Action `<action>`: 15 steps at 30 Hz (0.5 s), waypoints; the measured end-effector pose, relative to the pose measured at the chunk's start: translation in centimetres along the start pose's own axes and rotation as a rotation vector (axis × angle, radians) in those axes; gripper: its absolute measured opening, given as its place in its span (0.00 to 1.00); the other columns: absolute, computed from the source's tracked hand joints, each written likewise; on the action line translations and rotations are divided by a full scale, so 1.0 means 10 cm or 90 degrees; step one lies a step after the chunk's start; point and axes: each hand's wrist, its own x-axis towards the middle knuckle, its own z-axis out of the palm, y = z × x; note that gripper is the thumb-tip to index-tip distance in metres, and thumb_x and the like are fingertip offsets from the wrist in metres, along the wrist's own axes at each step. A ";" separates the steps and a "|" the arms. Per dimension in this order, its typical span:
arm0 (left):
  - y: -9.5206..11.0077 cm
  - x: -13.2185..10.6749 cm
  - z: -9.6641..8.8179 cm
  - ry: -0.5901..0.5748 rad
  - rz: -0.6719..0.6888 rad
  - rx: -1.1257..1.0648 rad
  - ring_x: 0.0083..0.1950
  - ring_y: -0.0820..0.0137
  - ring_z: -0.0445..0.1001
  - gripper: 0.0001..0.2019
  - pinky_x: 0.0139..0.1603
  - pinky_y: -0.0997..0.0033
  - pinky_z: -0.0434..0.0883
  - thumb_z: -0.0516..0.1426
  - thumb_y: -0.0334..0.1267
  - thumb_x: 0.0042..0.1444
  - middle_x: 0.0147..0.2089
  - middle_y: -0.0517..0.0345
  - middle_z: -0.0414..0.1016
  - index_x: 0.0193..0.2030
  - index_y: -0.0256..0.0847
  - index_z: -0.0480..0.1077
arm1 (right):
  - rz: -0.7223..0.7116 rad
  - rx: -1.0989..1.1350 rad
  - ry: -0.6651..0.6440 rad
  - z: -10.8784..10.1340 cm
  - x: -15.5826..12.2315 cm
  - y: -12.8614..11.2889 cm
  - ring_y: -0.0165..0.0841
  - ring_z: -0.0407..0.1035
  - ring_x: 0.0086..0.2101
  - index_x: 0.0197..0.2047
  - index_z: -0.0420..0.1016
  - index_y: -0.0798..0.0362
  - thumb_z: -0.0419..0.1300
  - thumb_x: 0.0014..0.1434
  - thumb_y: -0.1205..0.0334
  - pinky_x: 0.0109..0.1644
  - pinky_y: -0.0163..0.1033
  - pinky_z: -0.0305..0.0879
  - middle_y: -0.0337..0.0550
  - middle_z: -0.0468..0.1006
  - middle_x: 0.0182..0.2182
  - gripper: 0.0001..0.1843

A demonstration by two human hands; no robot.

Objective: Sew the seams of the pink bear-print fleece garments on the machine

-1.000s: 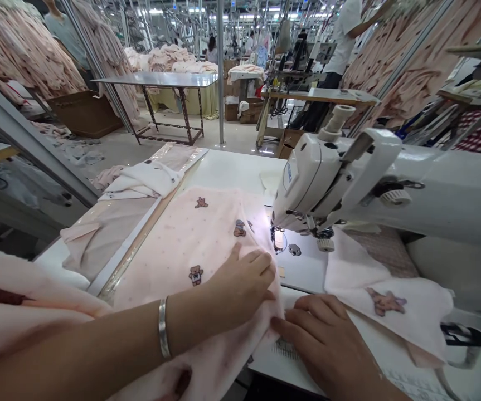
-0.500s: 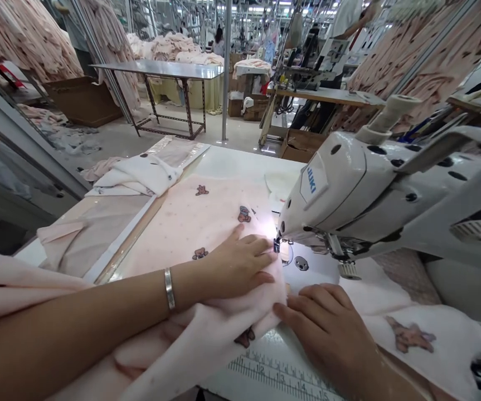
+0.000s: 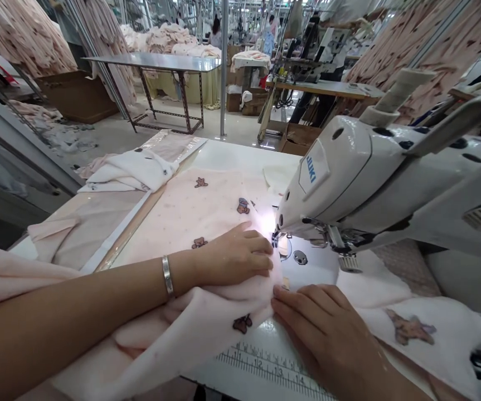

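Pale pink fabric [image 3: 173,214] with a teddy bear print lies across the sewing table, its right edge under the needle area of a white JUKI sewing machine [image 3: 332,178]. My left hand [image 3: 236,250] rests on top of the cloth just left of the lit presser foot [image 3: 275,239], palm down, fingers slightly bent and pressing. My right hand [image 3: 328,328] is in front of the machine bed, its thumb and fingertips closed on the fabric's near right edge. Folds of the same cloth hang under my left forearm.
A printed ruler scale [image 3: 265,365] runs along the table's front. White folded cloth [image 3: 131,170] lies at the left on a plastic-covered panel. More bear-print fabric [image 3: 411,328] is right of my right hand. Beyond stand a metal table [image 3: 156,61], a pole [image 3: 223,72] and hanging garments.
The view has shifted slightly. My left hand's fingers have drawn a little closer together on the cloth. My right fingertips stay at the fabric edge.
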 end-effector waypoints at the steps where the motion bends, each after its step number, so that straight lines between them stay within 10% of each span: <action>1: -0.03 0.02 -0.01 -0.008 -0.001 0.003 0.48 0.69 0.69 0.12 0.59 0.60 0.57 0.48 0.35 0.65 0.49 0.56 0.73 0.41 0.42 0.73 | -0.001 -0.001 -0.004 0.01 0.01 0.03 0.34 0.65 0.37 0.45 0.75 0.55 0.51 0.61 0.73 0.40 0.43 0.57 0.45 0.78 0.44 0.14; 15: -0.51 0.28 0.02 0.002 -0.087 0.035 0.50 0.65 0.67 0.12 0.56 0.61 0.61 0.48 0.39 0.65 0.49 0.52 0.71 0.42 0.39 0.71 | 0.088 -0.094 -0.017 0.15 0.26 0.44 0.33 0.68 0.33 0.45 0.75 0.52 0.49 0.65 0.62 0.38 0.39 0.61 0.46 0.76 0.34 0.14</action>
